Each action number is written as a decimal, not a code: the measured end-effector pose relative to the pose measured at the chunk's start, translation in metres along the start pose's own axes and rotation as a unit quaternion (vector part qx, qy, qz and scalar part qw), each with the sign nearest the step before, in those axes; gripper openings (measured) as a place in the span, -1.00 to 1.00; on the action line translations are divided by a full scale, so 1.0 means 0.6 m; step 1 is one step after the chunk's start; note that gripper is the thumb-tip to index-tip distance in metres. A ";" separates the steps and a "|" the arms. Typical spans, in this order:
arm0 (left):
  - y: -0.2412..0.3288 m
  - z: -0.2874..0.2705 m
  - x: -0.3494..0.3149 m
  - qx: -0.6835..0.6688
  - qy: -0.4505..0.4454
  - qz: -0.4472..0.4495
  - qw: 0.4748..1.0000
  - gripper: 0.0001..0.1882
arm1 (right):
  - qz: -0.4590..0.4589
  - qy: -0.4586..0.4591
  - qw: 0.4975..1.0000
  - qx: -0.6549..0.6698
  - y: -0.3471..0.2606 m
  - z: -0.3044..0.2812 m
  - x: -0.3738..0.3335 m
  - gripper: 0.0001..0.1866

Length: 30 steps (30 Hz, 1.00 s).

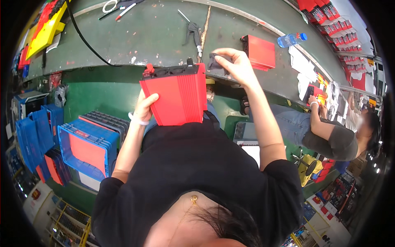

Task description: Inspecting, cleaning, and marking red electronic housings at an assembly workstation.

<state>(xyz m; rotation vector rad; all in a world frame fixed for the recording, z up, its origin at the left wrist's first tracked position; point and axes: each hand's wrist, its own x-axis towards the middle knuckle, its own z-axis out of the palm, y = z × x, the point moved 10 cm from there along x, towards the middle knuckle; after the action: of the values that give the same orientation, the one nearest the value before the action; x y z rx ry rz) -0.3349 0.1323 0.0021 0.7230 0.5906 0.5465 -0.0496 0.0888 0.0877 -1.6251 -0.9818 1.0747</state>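
Nearest the camera: the person's black-sleeved torso fills the lower middle, both forearms reaching up and away. Left hand, white band at the wrist, grips the left edge of a red ribbed rectangular metal box with a black end panel, thumb on the front face, fingers wrapped behind. Box is held upright in the air above the lap, just short of the table edge, black terminal end up. Right hand is raised just right of the box's top corner, fingers pinched around a small dark grey piece; could be cloth or a cap, too blurry to tell. The piece sits just beside the box top, contact unclear.

Left of the person, on the green floor: a blue plastic crate with a red-orange lining, a grey gridded tray behind it, more blue crates stacked further left.

Right side: a seated co-worker's hand rests on the table edge.

Further out, on the curved green work table: a black air blow gun, a second red ribbed box, a clear plastic water bottle with a blue cap, white paper sheets, a black cable. Far left: a yellow tray with red parts.
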 end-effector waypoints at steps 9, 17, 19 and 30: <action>-0.063 -0.054 0.004 -0.090 0.064 -0.057 0.992 -0.38 | -0.171 0.154 0.960 -0.158 -0.027 0.071 -0.039 -0.85; -0.084 -0.063 -0.004 -0.131 0.099 -0.077 0.983 -0.40 | -0.281 0.092 0.899 -0.323 -0.023 0.131 -0.078 -0.70; -0.091 -0.066 -0.009 -0.167 0.119 -0.076 0.976 -0.43 | -0.272 0.063 0.901 -0.331 -0.008 0.138 -0.092 -0.67; -0.110 -0.084 -0.017 -0.210 0.152 -0.070 0.963 -0.44 | -0.237 -0.022 0.909 -0.342 0.091 0.142 -0.212 -0.64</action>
<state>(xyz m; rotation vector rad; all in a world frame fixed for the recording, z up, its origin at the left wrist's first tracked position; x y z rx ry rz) -0.3590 0.1069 -0.0739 0.1918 0.7742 0.6310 -0.1614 -0.0214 0.0459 -1.7468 -1.8123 0.4423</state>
